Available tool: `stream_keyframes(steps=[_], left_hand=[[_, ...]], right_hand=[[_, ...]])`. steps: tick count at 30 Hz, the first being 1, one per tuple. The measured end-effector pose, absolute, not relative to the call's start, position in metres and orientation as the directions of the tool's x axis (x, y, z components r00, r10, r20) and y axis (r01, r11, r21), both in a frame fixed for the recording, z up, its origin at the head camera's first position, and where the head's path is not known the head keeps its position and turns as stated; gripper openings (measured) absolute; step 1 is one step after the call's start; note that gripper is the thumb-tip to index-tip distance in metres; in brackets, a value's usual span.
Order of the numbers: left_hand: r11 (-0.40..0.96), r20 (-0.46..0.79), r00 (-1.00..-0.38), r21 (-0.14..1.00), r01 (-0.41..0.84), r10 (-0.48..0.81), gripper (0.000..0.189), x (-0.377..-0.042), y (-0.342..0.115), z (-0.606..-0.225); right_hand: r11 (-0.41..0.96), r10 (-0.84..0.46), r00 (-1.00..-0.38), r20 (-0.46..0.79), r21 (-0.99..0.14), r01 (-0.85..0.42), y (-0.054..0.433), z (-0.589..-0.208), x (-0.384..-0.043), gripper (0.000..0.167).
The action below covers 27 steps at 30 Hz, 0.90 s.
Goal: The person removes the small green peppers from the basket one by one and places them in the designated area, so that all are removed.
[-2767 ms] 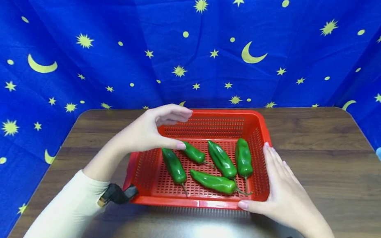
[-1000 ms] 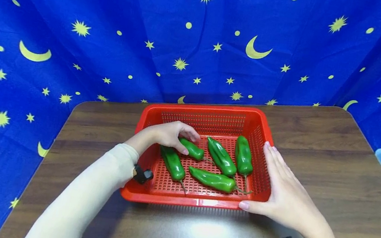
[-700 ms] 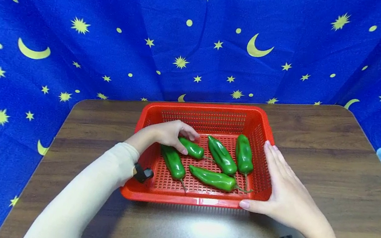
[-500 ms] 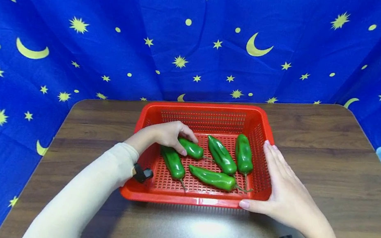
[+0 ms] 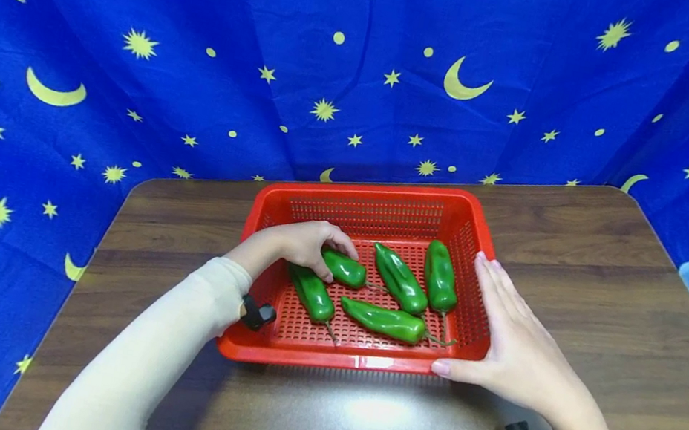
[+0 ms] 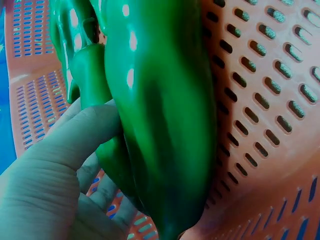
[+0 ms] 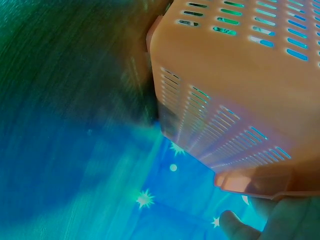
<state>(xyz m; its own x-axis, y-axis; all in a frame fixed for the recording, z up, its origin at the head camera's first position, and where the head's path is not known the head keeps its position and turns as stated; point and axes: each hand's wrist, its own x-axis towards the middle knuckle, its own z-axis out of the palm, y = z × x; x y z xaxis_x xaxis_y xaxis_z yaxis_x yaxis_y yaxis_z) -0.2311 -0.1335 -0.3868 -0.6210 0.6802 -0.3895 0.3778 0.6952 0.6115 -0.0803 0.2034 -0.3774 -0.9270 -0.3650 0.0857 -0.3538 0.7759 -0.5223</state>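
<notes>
The glossy green tapered pepper in hand (image 5: 347, 271) lies on the floor of the basket, left of centre and nearer the back edge than the front, its stem pointing toward the right edge. The left hand (image 5: 305, 243) reaches over the basket's left edge and has its fingers closed round this pepper, thumb on the near side and the other fingers on the far side. Just beside it, a second green pepper (image 5: 316, 299) slants toward the front edge, partly under the hand. Three more green peppers (image 5: 400, 279) lie between there and the right edge.

The red perforated plastic basket (image 5: 307, 363) stands on the brown wood-grain surface (image 5: 577, 282). At its front right corner the right hand (image 5: 519, 348) is spread wide, straight fingers along the right edge, thumb at the front rim.

The step in hand looks like taking hold of one pepper while the other hand steadies the basket. The next move seems to call for a straight lift, clear of the neighbouring pepper, without dragging it.
</notes>
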Motion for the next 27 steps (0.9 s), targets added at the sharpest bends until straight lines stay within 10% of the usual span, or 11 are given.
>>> stream_keyframes(steps=[27], left_hand=[[0.703,-0.284,-0.729,0.612,0.361,0.622,0.046,-0.2233,-0.1291,-0.3849]], right_hand=[[0.788,-0.35,-0.936,0.033,-0.53,-0.313,0.2016,-0.3743,-0.0817,0.136]])
